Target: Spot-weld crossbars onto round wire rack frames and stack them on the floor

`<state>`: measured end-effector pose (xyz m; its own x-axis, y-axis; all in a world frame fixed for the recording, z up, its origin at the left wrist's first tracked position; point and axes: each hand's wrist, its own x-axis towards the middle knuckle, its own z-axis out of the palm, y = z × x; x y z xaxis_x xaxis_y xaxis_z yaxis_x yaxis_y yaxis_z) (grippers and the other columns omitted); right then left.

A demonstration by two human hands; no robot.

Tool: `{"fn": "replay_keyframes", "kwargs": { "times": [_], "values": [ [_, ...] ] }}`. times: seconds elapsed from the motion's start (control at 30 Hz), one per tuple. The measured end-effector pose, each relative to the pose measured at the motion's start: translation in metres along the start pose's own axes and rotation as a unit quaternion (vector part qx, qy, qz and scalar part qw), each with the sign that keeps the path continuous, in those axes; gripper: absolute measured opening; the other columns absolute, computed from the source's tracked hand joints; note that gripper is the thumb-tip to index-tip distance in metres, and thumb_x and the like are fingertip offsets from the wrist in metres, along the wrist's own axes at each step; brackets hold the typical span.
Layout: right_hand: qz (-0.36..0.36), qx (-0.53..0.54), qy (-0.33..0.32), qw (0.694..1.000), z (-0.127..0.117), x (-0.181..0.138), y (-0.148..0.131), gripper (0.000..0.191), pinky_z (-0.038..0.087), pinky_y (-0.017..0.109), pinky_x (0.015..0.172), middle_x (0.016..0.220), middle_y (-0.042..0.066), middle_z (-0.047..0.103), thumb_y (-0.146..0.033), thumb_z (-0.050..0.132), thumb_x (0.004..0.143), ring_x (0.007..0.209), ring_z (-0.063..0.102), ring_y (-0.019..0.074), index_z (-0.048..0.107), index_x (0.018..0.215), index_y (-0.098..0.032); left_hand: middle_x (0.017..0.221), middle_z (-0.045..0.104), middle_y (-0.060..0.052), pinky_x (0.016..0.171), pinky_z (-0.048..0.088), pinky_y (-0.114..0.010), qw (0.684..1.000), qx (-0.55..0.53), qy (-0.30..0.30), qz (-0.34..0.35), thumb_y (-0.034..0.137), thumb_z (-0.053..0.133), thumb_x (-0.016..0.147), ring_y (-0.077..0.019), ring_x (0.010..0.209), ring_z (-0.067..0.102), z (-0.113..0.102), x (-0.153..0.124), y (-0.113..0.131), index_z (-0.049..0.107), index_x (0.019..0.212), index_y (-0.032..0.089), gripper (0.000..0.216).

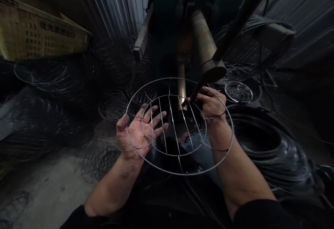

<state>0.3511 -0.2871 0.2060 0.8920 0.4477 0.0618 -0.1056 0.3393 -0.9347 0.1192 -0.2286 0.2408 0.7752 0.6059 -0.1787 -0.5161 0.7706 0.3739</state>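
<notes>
A round wire rack [172, 124], with an outer ring, a smaller inner ring and several parallel bars, is held tilted in front of me. My left hand [141, 131] is palm up behind its left side. The fingers are spread under the bars, and the thumb lies along the outer ring. On the far right side, my right hand [212, 105] is closed on the rack's wire, its fingertips partly hidden. Close to those fingertips is the copper-coloured tip [188, 99] of a dark slanting rod. A brass-coloured post [182, 83] stands behind the bars, its lower end seen through them.
A thick metal cylinder [207, 44] juts toward me above the rack. At right lies a large wire coil [276, 152], with a round container [238, 92] of small metal pieces behind it. Wire rings [113, 105] pile up at left, below a yellow crate [44, 34].
</notes>
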Motion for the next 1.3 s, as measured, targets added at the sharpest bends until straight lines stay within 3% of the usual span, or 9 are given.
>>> {"fn": "replay_keyframes", "kwargs": {
  "times": [0.2,0.33,0.43,0.53,0.67,0.83,1.0,1.3],
  "values": [
    [0.012,-0.002,-0.017,1.0,-0.004,-0.001,0.002,0.026,0.048,0.029,0.053,0.061,-0.004,0.062,-0.021,0.082,0.049,0.05,0.056,0.0116,0.069,0.071,-0.018,0.133,0.055,-0.014,0.093,0.046,-0.06,1.0,0.008,-0.001,0.005,0.051,0.06,0.073,-0.043,0.133,0.038,0.002,-0.005,-0.003,0.056,0.12,0.02,0.056],
    [0.079,0.007,-0.024,0.997,-0.031,-0.025,-0.007,0.026,0.046,0.024,0.05,0.066,-0.002,0.066,-0.017,0.08,0.049,0.054,0.057,0.0107,0.07,0.073,-0.019,0.134,0.055,-0.014,0.093,0.046,-0.061,1.0,0.011,-0.006,-0.008,0.057,0.059,0.074,-0.0439,0.132,0.039,0.001,-0.004,0.002,0.055,0.122,0.019,0.062],
    [0.115,0.035,-0.029,0.992,-0.055,-0.052,-0.018,0.036,0.051,0.026,0.057,0.074,0.0,0.07,-0.01,0.078,0.045,0.065,0.064,0.0143,0.071,0.078,-0.021,0.128,0.058,-0.018,0.088,0.05,-0.058,0.999,0.001,0.005,-0.05,0.072,0.054,0.072,-0.0433,0.128,0.044,-0.004,0.013,0.005,0.056,0.121,0.015,0.075],
    [0.09,0.044,-0.019,0.995,-0.063,-0.071,-0.024,0.035,0.052,0.026,0.059,0.079,0.0,0.072,-0.012,0.079,0.049,0.065,0.063,0.0129,0.072,0.081,-0.023,0.121,0.061,-0.021,0.087,0.052,-0.049,0.994,-0.003,0.031,-0.109,0.066,0.048,0.08,-0.0384,0.124,0.05,-0.011,0.039,0.0,0.057,0.115,0.01,0.067],
    [0.006,0.017,0.07,0.997,-0.049,-0.078,-0.02,0.024,0.046,0.023,0.049,0.066,-0.002,0.067,-0.018,0.082,0.052,0.049,0.054,0.0083,0.072,0.073,-0.02,0.132,0.052,-0.025,0.093,0.048,-0.047,0.985,-0.019,-0.052,-0.163,0.067,0.047,0.079,-0.0402,0.129,0.045,-0.015,0.06,-0.016,0.053,0.121,0.005,0.075],
    [-0.022,0.015,0.144,0.989,-0.035,-0.07,-0.016,0.025,0.038,0.021,0.042,0.059,-0.003,0.063,-0.02,0.084,0.046,0.044,0.049,0.0074,0.07,0.067,-0.017,0.144,0.042,-0.023,0.1,0.04,-0.046,0.977,0.004,-0.161,-0.139,0.067,0.054,0.07,-0.0404,0.134,0.038,-0.016,0.049,-0.03,0.043,0.134,0.01,0.087],
    [-0.029,-0.003,0.105,0.994,-0.026,-0.054,-0.01,0.021,0.033,0.021,0.04,0.052,-0.004,0.059,-0.021,0.082,0.048,0.04,0.045,0.0062,0.07,0.065,-0.017,0.146,0.039,-0.023,0.107,0.03,-0.047,0.978,0.027,-0.173,-0.113,0.063,0.059,0.066,-0.0398,0.137,0.033,-0.023,0.035,-0.032,0.04,0.137,0.012,0.09],
    [-0.027,-0.017,0.055,0.998,-0.001,-0.023,-0.006,0.022,0.029,0.021,0.037,0.052,-0.004,0.058,-0.022,0.084,0.045,0.04,0.043,0.0063,0.069,0.061,-0.017,0.146,0.04,-0.022,0.106,0.032,-0.045,0.987,0.027,-0.148,-0.053,0.066,0.056,0.069,-0.0368,0.137,0.035,-0.024,0.044,-0.025,0.043,0.134,0.014,0.085]
  ]
}}
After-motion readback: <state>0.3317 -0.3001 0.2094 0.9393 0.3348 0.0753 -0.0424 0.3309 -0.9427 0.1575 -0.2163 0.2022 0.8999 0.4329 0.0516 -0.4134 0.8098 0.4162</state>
